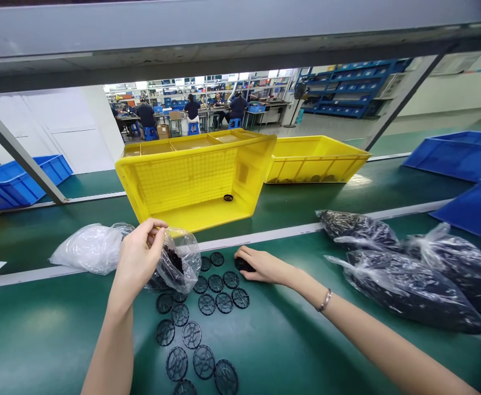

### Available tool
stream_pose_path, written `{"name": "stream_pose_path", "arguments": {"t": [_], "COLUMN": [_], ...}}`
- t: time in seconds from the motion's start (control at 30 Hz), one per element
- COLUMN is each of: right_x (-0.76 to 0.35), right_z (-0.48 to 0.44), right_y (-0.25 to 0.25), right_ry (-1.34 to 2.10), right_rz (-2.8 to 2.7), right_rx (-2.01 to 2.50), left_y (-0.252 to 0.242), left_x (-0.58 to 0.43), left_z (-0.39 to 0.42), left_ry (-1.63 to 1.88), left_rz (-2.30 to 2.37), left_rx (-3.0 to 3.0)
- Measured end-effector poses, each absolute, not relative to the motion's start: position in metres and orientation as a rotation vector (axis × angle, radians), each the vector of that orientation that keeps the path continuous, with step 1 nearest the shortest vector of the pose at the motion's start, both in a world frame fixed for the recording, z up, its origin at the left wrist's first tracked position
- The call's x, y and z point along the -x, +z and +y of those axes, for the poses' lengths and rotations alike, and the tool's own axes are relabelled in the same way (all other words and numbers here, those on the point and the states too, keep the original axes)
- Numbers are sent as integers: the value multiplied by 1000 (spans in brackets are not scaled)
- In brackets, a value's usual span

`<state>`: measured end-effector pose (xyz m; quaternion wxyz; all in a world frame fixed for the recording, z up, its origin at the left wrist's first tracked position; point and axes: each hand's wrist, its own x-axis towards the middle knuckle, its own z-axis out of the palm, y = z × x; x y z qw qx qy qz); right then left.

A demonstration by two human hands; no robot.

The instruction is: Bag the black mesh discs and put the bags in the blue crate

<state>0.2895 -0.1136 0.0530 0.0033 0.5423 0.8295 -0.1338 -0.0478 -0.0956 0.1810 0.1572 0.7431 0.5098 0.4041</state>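
My left hand [144,252] pinches the rim of a clear plastic bag [189,258], which bulges open with black parts inside. To the right, my right hand [261,264] curls over a black spoked disc [244,265] on the green table [290,340]; its fingers are closed round the disc's edge. Between and below the hands, several similar black discs [224,302] lie flat in loose rows. A white, filled plastic bag [94,248] rests just left of my left hand.
Behind my hands a yellow bin [183,181] lies tipped on its side, one black ring [228,197] inside. Another yellow bin [317,159] stands beside it. Tied bags of black parts [409,291] lie at right, near blue bins [463,153]. A shelf beam [240,33] crosses overhead.
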Motion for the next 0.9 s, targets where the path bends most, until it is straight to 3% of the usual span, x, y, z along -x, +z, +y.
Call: {"name": "stream_pose_path", "arguments": {"t": [0.33,0.57,0.9], "right_x": [-263,-254,-234], "right_z": [-190,-165,-167], "right_y": [40,57,58], "right_ry": [-409,-415,-460], "right_rz": [2662,2555,2643], "right_rx": [-1602,-1851,-1673], "left_y": [179,181,181], "left_x": [45,46,44], "left_z": [-96,-99,-96], "left_ry": [1140,1157,1154], "left_rz": [1464,1461,1460], "left_rx": [-2137,-2136,-2128]}}
